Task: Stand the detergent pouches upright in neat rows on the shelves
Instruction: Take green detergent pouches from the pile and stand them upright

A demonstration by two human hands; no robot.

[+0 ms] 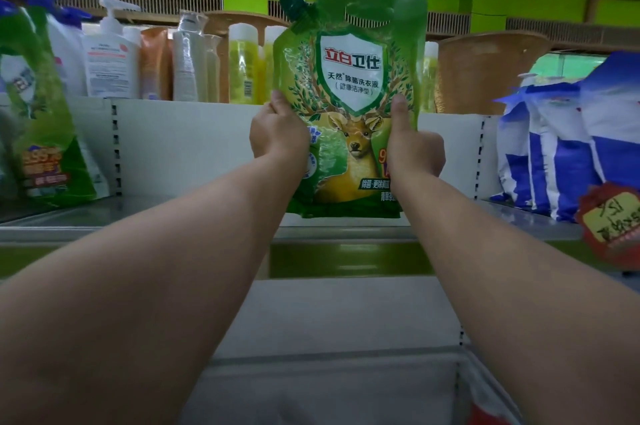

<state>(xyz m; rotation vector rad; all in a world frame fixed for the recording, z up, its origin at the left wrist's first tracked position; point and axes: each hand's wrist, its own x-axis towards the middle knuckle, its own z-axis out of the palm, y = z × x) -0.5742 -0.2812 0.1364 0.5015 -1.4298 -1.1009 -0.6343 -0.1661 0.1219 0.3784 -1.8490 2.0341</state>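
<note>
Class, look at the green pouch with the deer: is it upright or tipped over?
Upright. The green pouch has its spout cap at top, base level at the shelf, with the left hand and right hand gripping its sides.

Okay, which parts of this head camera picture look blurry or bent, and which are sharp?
Head view: the held green pouch is sharpest, its print readable; the green pouch at far left, blue pouches and red price tag smear near the edges; the shelf edge bows with wide-angle distortion.
</note>
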